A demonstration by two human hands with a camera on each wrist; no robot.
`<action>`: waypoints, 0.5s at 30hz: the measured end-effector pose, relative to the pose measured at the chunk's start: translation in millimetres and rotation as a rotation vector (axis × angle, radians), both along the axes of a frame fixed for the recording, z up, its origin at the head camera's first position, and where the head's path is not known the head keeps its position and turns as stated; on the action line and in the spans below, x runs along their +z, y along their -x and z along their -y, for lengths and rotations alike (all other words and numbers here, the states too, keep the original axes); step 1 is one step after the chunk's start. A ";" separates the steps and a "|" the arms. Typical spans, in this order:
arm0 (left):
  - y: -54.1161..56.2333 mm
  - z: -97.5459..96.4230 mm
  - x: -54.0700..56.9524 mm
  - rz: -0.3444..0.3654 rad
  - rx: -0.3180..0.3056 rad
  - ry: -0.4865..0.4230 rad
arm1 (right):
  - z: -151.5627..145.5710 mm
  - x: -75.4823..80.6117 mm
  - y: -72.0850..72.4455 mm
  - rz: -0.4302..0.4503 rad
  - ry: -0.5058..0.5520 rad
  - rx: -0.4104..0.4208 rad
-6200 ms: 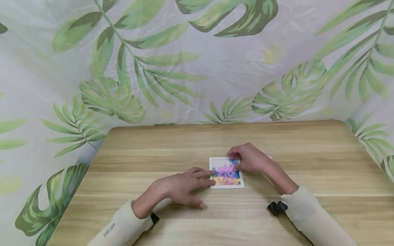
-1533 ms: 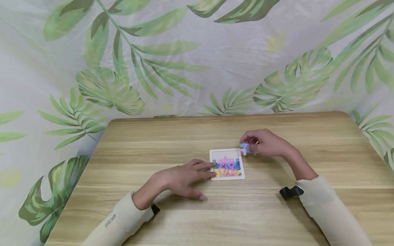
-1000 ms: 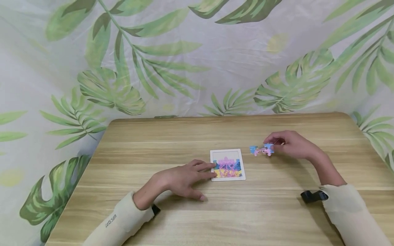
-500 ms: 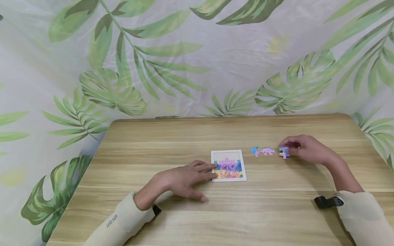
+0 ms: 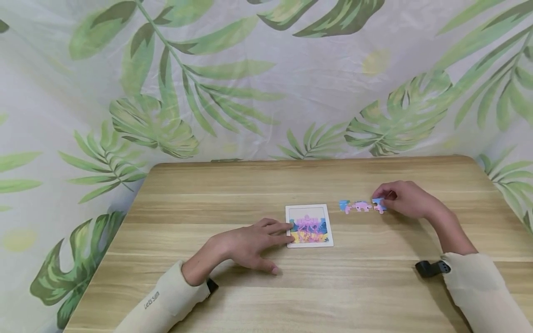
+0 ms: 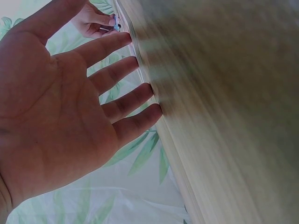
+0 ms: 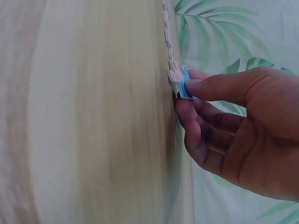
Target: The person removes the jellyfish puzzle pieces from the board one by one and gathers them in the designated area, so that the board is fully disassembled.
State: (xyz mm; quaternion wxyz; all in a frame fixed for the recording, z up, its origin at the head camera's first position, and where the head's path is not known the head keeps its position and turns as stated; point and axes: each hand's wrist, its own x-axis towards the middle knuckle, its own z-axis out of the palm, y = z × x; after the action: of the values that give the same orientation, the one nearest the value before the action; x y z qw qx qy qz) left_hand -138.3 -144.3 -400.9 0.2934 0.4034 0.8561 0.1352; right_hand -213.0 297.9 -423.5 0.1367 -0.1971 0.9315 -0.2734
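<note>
Since half a second ago, we see the right hand (image 5: 411, 200) has nudged its end piece (image 5: 378, 207) left, nearly closing the gap to the middle piece (image 5: 362, 206); can't tell whether they touch. Grip is a pinch, thumb and fingers on the piece. 1.5 s back we had that hand by the board's upper right corner; now the end piece, middle piece and corner piece (image 5: 343, 205) sit in a row on the table (image 5: 208, 199), right of the board (image 5: 306, 212) and apart from it. Left hand (image 5: 251, 244) hasn't budged: fingers spread wide, two fingertips on the board's left edge. Board's lower part is filled with the picture, top strip bare. Right wrist view gives us the thumb on the blue face and the row edge-on; head view can't. Left wrist view shows the left palm holding nothing; from the head we only get its back.
</note>
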 end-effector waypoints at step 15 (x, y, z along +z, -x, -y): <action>-0.3 -1.2 -0.6 -0.001 0.005 0.001 | -3.8 -4.1 1.0 -0.028 0.027 -0.014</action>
State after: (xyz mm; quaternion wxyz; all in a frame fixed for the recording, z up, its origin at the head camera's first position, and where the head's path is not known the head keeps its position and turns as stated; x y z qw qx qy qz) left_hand -138.1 -143.1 -401.5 0.2930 0.4013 0.8572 0.1355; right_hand -214.0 301.6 -427.6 0.1189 -0.1964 0.9309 -0.2841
